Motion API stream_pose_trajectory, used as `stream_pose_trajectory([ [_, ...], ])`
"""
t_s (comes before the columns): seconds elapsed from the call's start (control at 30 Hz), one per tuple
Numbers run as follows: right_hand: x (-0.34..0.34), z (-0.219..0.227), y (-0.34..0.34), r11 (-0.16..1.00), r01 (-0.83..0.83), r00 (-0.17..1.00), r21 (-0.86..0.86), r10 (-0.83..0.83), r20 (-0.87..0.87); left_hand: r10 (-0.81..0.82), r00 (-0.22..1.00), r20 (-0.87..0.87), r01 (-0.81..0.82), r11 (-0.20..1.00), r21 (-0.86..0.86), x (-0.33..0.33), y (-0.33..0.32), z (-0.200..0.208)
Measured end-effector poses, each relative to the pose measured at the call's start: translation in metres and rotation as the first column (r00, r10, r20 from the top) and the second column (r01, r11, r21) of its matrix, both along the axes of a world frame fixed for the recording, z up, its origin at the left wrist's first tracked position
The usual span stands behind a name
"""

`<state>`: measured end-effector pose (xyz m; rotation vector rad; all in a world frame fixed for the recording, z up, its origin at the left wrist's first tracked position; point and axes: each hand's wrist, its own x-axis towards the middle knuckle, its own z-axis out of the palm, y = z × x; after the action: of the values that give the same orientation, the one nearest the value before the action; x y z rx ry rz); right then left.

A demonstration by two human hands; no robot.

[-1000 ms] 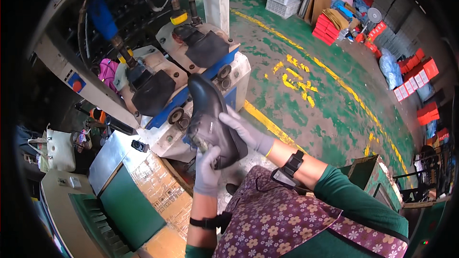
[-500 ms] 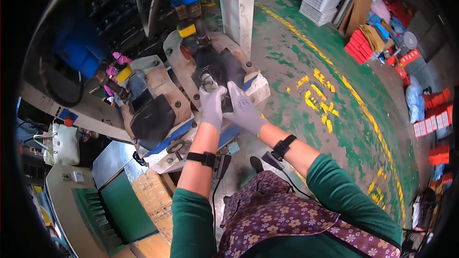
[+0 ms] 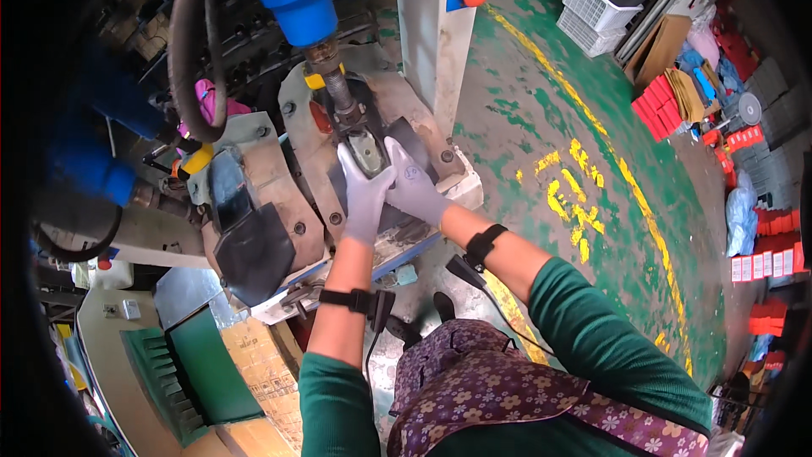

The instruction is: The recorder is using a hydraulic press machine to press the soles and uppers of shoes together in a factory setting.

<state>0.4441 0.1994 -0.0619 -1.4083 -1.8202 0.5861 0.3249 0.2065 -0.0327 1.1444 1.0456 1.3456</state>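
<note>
Holding the boot (image 3: 365, 162) from both sides, using the left hand (image 3: 362, 193) along its left flank and the right hand (image 3: 413, 190) along its right, at the right part of the press (image 3: 468, 189): sitting nearer to the right front corner than to the left one, in from the front edge, just below the rod (image 3: 337, 89). Opening the grip only about as wide as the boot, cupping the near end with the palms close together; not showing the hidden fingers or the strength of the squeeze, so not telling either. Lying among dark flaps of the pad (image 3: 416, 140), without clearly showing any contact underneath. Facing a pale oval (image 3: 366, 151) upward between the hands; not telling whether opening or filling. Looking smooth and dark, so probably feeling slick through gloves (image 3: 361, 218), and rather calling for broad palm contact than for pinching. Weighing modestly, by guess, though perhaps gaining heft from something solid inside. Seeming stiff around the sole and probably yielding more along the upper, likely creasing or scuffing sooner than breaking. Asking, by judgement, for taking hold low on both flanks of the near end, leaving the oval bare and holding fingertips clear of the rod.
</note>
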Motion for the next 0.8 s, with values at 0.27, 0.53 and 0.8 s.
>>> stream_pose_trajectory([
  [0.27,0.002,-0.002,0.033,0.997,-0.053,0.998,0.051,0.05,0.049,-0.051,0.988,-0.142,0.069,0.99,0.124,-0.008,0.015,0.008],
  [0.53,0.048,0.036,0.068,0.866,-0.401,0.91,-0.3,0.336,-0.244,-0.179,0.969,0.172,0.177,0.984,0.028,-0.081,0.026,-0.002],
  [0.8,0.04,0.067,0.134,0.85,-0.502,0.852,-0.161,0.454,-0.259,0.112,0.92,-0.376,-0.008,0.963,0.268,-0.061,0.097,0.014],
])
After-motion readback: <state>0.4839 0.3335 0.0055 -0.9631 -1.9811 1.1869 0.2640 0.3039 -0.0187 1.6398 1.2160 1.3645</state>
